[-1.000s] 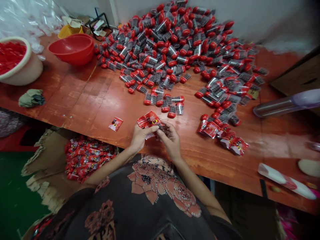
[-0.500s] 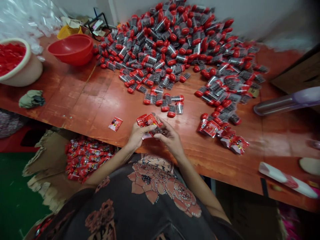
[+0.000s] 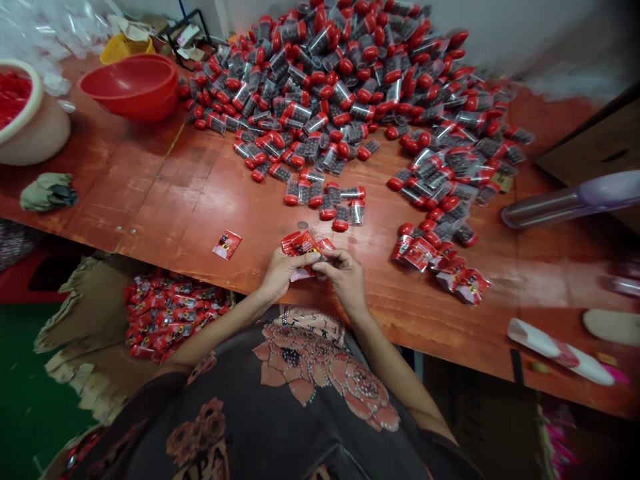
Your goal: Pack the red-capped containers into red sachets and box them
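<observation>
Along the far edge of the table [image 3: 175, 220], by the wall, you had a big heap of red-capped tubes [image 3: 330, 80], and it spread down the right side towards a row of red packets [image 3: 425, 257]. A small cluster of tubes [image 3: 327, 200] lay between that heap and your hands. Towards the far left corner stood a red bowl [image 3: 133, 87], with a yellow basket [image 3: 125, 50] behind it and a pale bucket [image 3: 37, 137] of red pieces further left; a crumpled cloth [image 3: 49, 192] sat nearer you, below the bucket. One flat packet [image 3: 227, 245] lay alone near the front edge, left of your hands. On the right you had a long clear tube [image 3: 545, 205] beside a cardboard box [image 3: 595, 150], and a white tube-like piece [image 3: 560, 352] lay by the near edge. Below the front edge, on the left, was a pile of filled packets [image 3: 173, 313] beside torn cardboard [image 3: 95, 307]. The printed packet [image 3: 299, 244] was in your hands, at the middle of the near edge. Your left hand [image 3: 280, 272] was closed on it, thumb across its front. Your right hand [image 3: 349, 275] was nearly closed, thumb and fingertips pinching its right side, the other fingers curled; whatever dark item was there was mostly hidden.
</observation>
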Tool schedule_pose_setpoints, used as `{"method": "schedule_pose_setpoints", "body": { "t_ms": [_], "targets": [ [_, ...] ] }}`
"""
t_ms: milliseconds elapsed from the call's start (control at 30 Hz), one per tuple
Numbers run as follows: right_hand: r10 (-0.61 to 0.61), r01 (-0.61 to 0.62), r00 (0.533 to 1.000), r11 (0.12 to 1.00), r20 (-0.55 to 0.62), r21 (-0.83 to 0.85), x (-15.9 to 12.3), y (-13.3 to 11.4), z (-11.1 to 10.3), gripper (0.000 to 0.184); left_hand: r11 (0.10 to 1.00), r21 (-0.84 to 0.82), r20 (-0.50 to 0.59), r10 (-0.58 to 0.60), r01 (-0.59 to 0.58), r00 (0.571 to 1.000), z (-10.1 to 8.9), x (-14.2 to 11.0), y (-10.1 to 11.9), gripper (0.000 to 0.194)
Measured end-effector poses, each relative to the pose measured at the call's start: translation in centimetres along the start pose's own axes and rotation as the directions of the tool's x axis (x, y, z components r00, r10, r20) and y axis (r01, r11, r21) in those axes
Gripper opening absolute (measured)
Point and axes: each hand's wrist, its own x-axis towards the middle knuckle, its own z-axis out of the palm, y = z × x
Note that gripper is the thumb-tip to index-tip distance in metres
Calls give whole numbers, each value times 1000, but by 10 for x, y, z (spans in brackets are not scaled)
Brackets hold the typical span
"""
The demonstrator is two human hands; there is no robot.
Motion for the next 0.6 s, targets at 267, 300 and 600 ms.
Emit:
{"method": "schedule_pose_setpoints", "body": {
  "t_ms": [267, 300, 600],
  "targets": [
    [17, -21, 988, 1000, -155, -20, 9, 8, -33, 27, 991, -118, -19, -61, 58, 998, -4, 7, 0, 29],
    [12, -24, 980, 998, -201, -56, 12, 10, -45, 28, 987, -142, -25, -84, 79, 996, -7, 9, 3, 28],
    [-310, 233, 948, 833, -75, -503, 7, 4, -42, 28, 982, -189, -153, -49, 20, 987, -10, 20, 4, 25]
  ]
}}
